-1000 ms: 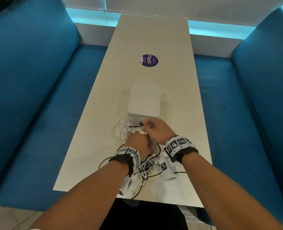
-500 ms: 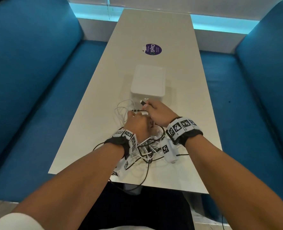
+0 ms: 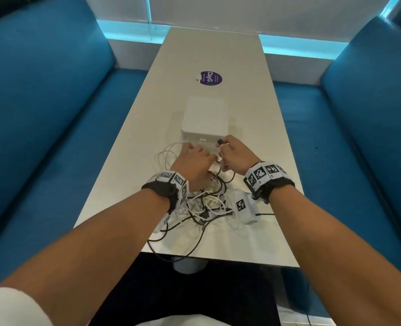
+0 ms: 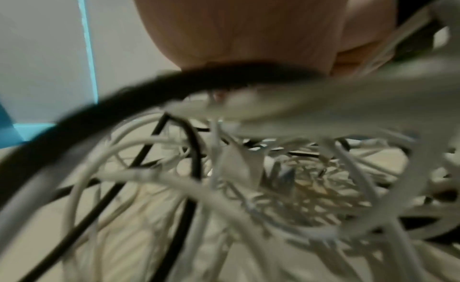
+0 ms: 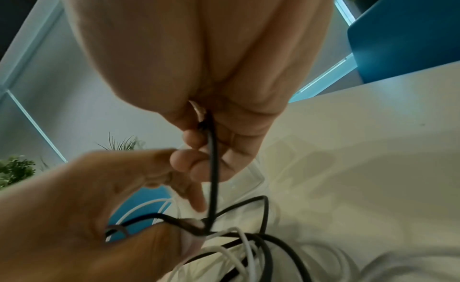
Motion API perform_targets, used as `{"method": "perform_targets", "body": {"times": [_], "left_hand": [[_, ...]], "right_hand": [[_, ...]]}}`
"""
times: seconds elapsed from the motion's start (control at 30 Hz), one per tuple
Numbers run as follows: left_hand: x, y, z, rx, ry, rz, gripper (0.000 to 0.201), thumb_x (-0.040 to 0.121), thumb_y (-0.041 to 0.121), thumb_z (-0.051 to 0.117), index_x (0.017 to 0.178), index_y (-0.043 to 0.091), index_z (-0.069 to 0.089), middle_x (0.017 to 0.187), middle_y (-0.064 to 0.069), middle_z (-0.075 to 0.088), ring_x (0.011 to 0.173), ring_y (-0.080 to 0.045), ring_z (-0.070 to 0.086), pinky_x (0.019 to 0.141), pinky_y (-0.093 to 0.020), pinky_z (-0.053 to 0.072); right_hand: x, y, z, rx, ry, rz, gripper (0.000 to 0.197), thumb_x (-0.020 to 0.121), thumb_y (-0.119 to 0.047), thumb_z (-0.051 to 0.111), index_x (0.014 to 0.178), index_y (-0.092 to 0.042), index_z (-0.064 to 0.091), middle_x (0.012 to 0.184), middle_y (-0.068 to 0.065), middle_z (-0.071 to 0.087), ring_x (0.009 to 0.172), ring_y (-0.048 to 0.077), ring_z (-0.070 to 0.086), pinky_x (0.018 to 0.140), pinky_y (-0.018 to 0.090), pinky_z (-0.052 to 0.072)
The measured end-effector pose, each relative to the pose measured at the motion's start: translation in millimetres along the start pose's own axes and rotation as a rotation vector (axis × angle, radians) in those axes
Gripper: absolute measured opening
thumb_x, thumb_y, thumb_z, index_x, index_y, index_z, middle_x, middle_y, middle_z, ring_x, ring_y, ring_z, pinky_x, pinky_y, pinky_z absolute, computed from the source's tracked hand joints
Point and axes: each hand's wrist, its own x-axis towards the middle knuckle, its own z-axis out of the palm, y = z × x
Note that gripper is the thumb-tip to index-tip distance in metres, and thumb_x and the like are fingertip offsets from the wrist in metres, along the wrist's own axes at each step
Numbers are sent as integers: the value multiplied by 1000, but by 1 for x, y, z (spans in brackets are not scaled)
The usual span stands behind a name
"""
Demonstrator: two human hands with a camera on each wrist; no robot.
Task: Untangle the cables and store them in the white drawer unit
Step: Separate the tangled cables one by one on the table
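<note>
A white drawer unit (image 3: 204,118) stands mid-table. In front of it lies a tangle of black and white cables (image 3: 206,203), seen close up in the left wrist view (image 4: 248,178). My right hand (image 3: 225,147) pinches the plug end of a black cable (image 3: 220,141) just in front of the unit's face. In the right wrist view the black cable (image 5: 212,168) runs taut from my right hand (image 5: 199,144) down into the tangle. My left hand (image 3: 194,158) rests on the tangle, and there my left hand (image 5: 191,219) pinches the black cable at a crossing.
The long white table (image 3: 253,102) carries a purple round sticker (image 3: 210,78) beyond the unit. Blue benches (image 3: 53,114) flank both sides. Some cable loops hang over the near table edge (image 3: 241,261). White loops (image 3: 166,156) spread left of my left hand.
My hands have drawn apart. The right hand has carried the black plug to the right along the unit's front. The left hand has stayed on the tangle.
</note>
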Motion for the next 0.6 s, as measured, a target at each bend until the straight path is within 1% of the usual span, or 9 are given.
{"method": "perform_targets", "body": {"times": [0.07, 0.13, 0.23, 0.27, 0.33, 0.43, 0.5, 0.53, 0.6], "left_hand": [[-2, 5, -3, 11, 39, 46, 47, 81, 51, 51, 117, 22, 61, 101, 3, 61, 102, -22, 51, 102, -45, 28], [-6, 9, -2, -13, 85, 60, 50, 78, 59, 45, 105, 21, 65, 90, 4, 61, 92, -20, 51, 100, -46, 30], [-11, 10, 3, -43, 37, 51, 61, 80, 72, 34, 94, 23, 68, 80, 6, 59, 85, -18, 48, 97, -45, 33], [-12, 8, 4, -15, -7, 64, 62, 82, 72, 33, 94, 23, 69, 81, 6, 61, 87, -18, 49, 96, -44, 33], [-13, 1, 4, 60, -105, 105, 52, 88, 63, 37, 97, 23, 69, 88, 4, 63, 93, -20, 51, 96, -42, 33], [-11, -8, 5, 120, -138, 128, 35, 97, 47, 40, 97, 23, 66, 96, 3, 66, 100, -23, 52, 96, -42, 32], [-11, -16, 6, 153, -127, 118, 34, 100, 46, 40, 100, 24, 66, 100, 3, 67, 102, -23, 52, 96, -42, 31], [-11, -20, 6, 161, -126, 110, 34, 100, 46, 39, 101, 25, 66, 100, 4, 68, 103, -23, 52, 95, -42, 31], [-13, -26, 7, 161, -144, 82, 34, 102, 47, 39, 99, 25, 64, 101, 3, 67, 105, -23, 52, 95, -43, 30]], "right_hand": [[0, 0, 2, 66, -2, 32, 21, 102, -14, 32, 113, -9, 49, 78, 9, 54, 56, 19, 54, 59, 35, 50], [1, 3, 2, 107, 8, 57, 21, 101, -10, 31, 112, -8, 48, 83, 11, 53, 53, 18, 52, 55, 32, 47], [-1, 4, 0, 124, 19, 92, 21, 98, -9, 32, 110, -10, 49, 89, 11, 53, 53, 18, 52, 53, 31, 47], [-1, 3, 0, 140, 18, 100, 21, 97, -9, 33, 109, -10, 50, 89, 11, 53, 53, 18, 51, 53, 31, 47], [-3, 0, 1, 164, 13, 118, 23, 97, -9, 33, 111, -7, 51, 86, 10, 52, 52, 17, 48, 51, 30, 46], [-4, -3, -1, 140, -31, 154, 24, 98, -12, 34, 110, -6, 53, 77, 8, 49, 49, 16, 39, 47, 26, 38], [-6, 1, -3, -47, -76, 153, 23, 98, -18, 37, 105, -11, 57, 77, 6, 53, 50, 16, 40, 49, 25, 36], [-8, 6, -6, -218, -93, 131, 24, 98, -23, 39, 106, -13, 60, 85, 6, 58, 56, 18, 47, 54, 27, 40], [-11, 18, -11, -530, -104, 80, 30, 99, -31, 43, 114, -13, 62, 107, 8, 63, 85, 23, 59, 74, 33, 47]]}}
